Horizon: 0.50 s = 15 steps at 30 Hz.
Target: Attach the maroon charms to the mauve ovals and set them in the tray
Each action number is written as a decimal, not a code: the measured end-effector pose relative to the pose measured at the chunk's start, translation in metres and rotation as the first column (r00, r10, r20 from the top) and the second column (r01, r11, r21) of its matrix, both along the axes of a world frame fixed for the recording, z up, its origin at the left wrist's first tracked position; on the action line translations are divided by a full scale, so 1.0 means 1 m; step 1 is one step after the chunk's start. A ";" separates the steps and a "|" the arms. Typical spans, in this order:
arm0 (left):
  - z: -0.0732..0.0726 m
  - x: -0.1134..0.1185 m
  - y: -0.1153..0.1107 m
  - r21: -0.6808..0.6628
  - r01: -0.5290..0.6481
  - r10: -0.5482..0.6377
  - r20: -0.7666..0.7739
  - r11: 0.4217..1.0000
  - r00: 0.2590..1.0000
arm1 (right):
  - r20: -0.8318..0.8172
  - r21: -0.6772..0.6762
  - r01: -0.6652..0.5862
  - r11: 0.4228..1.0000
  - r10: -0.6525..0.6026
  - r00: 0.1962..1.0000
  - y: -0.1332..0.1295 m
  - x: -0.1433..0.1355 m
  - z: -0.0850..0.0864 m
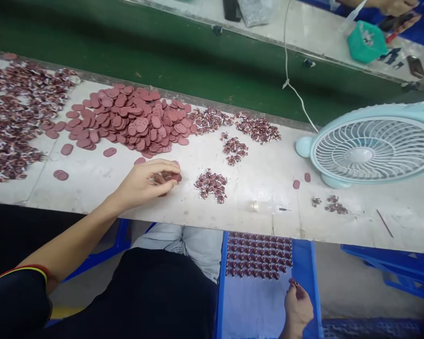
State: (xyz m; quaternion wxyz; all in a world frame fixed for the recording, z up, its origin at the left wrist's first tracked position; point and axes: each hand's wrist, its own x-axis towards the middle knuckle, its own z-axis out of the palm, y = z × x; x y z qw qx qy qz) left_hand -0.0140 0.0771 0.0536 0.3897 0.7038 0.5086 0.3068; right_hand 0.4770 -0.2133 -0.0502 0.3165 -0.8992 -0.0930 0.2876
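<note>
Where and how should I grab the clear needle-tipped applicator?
Best gripped across the middle of the applicator's clear body, coming from the near side of the white table. It lies lengthwise along that edge, and its dark needle points right, so fingers should probably stay off that end.

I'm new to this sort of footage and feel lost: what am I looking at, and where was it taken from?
There is no robot here, just a person's two bare hands. The single picture comes from a camera on their head, looking forward and down. On the pale table lie a heap of reddish ovals, clusters of small dark-red pieces and a light-blue fan. The left hand holds a few ovals. The right hand pinches one small piece over a blue tray, where similar pieces stand in rows. At top right, another person's hand shows.
</note>
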 end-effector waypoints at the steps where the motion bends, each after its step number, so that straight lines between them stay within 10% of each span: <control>1: 0.003 0.001 -0.003 -0.070 -0.006 0.013 0.096 0.998 0.995 | 0.058 -0.028 -0.007 1.000 0.008 0.998 0.002 0.002 -0.001; 6: 0.004 0.001 -0.015 -0.216 0.049 0.038 0.381 0.975 0.924 | 0.193 -0.060 -0.098 0.993 0.108 0.975 0.018 0.002 0.002; 15: -0.006 -0.011 -0.025 -0.316 0.006 0.145 0.451 0.949 0.881 | 0.194 -0.007 -0.170 0.985 0.168 0.967 0.032 -0.008 0.012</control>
